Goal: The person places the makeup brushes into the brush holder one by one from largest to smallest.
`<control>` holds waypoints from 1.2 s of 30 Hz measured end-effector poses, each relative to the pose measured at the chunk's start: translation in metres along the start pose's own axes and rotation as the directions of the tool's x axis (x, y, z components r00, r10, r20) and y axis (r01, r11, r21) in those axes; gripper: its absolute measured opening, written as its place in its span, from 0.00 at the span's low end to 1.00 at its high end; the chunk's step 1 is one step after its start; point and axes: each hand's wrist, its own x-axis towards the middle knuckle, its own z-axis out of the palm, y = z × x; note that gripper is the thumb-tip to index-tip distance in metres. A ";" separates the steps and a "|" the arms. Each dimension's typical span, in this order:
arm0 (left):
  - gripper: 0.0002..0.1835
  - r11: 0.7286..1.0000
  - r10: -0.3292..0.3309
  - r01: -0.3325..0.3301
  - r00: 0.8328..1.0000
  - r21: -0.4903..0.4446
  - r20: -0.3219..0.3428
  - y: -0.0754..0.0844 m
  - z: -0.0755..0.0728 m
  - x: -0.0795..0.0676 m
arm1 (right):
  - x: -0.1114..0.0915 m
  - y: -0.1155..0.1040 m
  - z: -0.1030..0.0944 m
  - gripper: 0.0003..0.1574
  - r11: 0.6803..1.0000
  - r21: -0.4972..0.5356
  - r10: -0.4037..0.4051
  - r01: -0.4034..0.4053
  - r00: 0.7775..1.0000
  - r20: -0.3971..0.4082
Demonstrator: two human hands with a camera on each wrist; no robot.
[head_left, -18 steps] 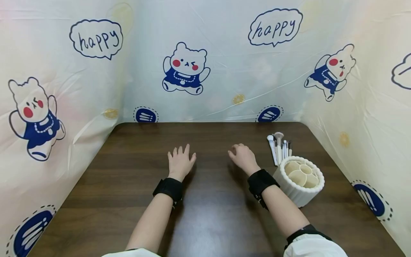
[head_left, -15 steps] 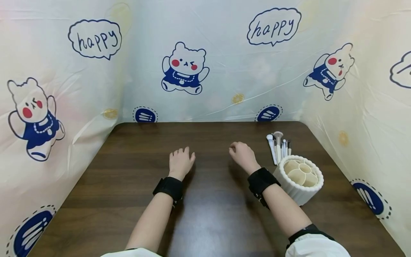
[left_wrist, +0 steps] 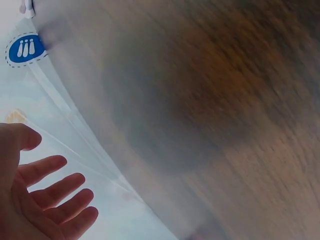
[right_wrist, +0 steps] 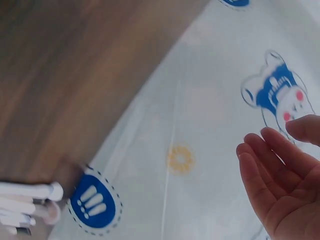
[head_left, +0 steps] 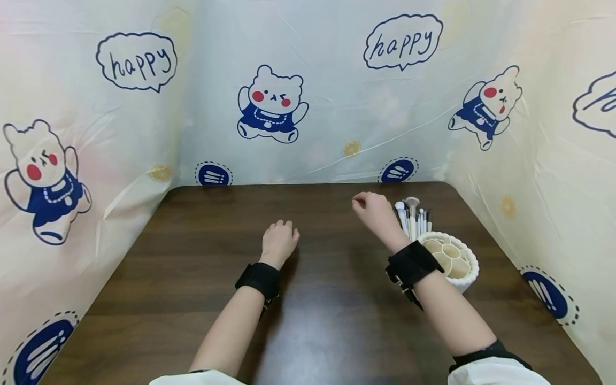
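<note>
In the head view, my left hand (head_left: 279, 244) hovers over the middle of the table (head_left: 192, 256). In the left wrist view, that hand (left_wrist: 47, 200) has loosely bent fingers with nothing between them. My right hand (head_left: 380, 216) is raised farther back, just left of several makeup brushes (head_left: 412, 216) lying side by side. Seen from the right wrist, this hand (right_wrist: 285, 180) also has slightly bent fingers and holds nothing; the brushes (right_wrist: 25, 192) appear at lower left. A white ribbed brush holder (head_left: 474, 264) with a cream divided insert stands near the brushes, partly hidden by my right wrist.
A pale curtain (head_left: 332, 96) printed with bears and "happy" bubbles surrounds the table at the back and sides. Black straps (head_left: 260, 279) circle both wrists. The table's far edge runs just behind the brushes.
My right hand has lifted and moved right and away toward the brushes. My left hand has shifted slightly right, its fingers more bent than before. The brushes and holder stay put.
</note>
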 end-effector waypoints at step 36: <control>0.19 0.990 0.057 -0.050 0.997 -0.132 0.052 0.049 0.012 0.012 | -0.096 0.164 -0.100 0.37 0.807 0.437 0.386 -0.397 0.915 0.119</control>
